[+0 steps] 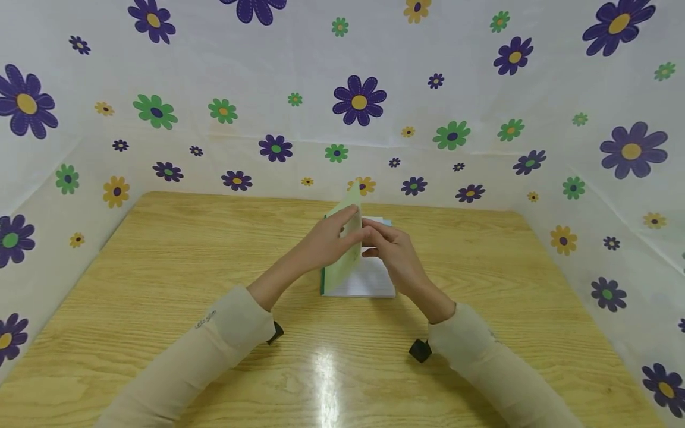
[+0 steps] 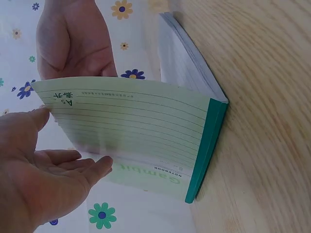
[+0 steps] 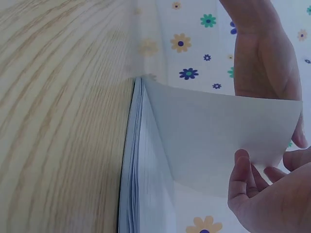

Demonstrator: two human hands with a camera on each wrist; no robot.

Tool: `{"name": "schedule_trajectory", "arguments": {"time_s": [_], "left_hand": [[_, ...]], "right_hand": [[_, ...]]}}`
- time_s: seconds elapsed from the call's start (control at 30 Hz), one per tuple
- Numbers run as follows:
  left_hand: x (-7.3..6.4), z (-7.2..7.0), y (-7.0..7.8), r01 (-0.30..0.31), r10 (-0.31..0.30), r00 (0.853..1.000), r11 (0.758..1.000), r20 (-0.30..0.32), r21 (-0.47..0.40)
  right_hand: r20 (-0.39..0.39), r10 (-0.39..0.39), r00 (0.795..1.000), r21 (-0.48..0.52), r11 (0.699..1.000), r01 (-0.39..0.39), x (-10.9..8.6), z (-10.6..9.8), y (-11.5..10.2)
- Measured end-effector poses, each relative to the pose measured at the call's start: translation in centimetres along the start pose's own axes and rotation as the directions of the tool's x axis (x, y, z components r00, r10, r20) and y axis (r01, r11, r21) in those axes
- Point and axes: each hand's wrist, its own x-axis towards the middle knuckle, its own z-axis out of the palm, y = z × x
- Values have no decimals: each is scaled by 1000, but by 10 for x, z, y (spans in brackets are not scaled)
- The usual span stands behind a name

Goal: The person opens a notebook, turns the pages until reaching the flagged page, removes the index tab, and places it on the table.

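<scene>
A notebook [image 1: 360, 279] lies opened at the middle of the table, its pale green cover [image 2: 131, 126] raised nearly upright from the dark green spine [image 2: 206, 150]. My left hand [image 1: 326, 241] is on the outer, printed side of that cover, fingers mostly straight and thumb at the free edge. From the inner side, my right hand [image 1: 398, 255] holds the cover near the same edge. Its bent fingers [image 3: 240, 170] rest against the plain inner face. Both hands come close together at the edge. White lined pages [image 3: 150, 179] lie flat under the cover.
The wooden table [image 1: 160, 267] surrounds the notebook. A white cloth [image 1: 299, 65] printed with flowers stands behind the table and along both sides. A small light blue piece [image 1: 387, 222] shows at the notebook's far corner. Black wrist mounts [image 1: 420, 351] hang under the sleeves.
</scene>
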Motion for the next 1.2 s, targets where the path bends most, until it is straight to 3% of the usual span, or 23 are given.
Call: {"name": "schedule_trajectory", "arguments": {"time_s": [0.13, 0.4, 0.57, 0.8, 0.93, 1.2], "left_hand": [[-1, -3, -1, -9, 9, 1000, 999, -3, -49], [-6, -15, 0, 63, -63, 998, 992, 5, -111], [-12, -23, -3, 126, -126, 992, 989, 6, -73], [-24, -41, -7, 128, -128, 991, 992, -31, -4], [-33, -50, -9, 129, -128, 991, 991, -47, 25], [-45, -58, -18, 137, -130, 989, 985, -75, 101]], "right_hand": [[26, -9, 1000, 1, 1000, 9, 2, 5, -2], [61, -15, 998, -71, 997, 20, 4, 9, -4], [57, -18, 998, -135, 990, 25, 5, 6, -1], [31, 25, 999, -232, 973, -17, 5, -7, 6], [28, 50, 998, -317, 948, -38, 4, -17, 14], [31, 54, 998, -512, 858, -31, 0, -30, 24]]}}
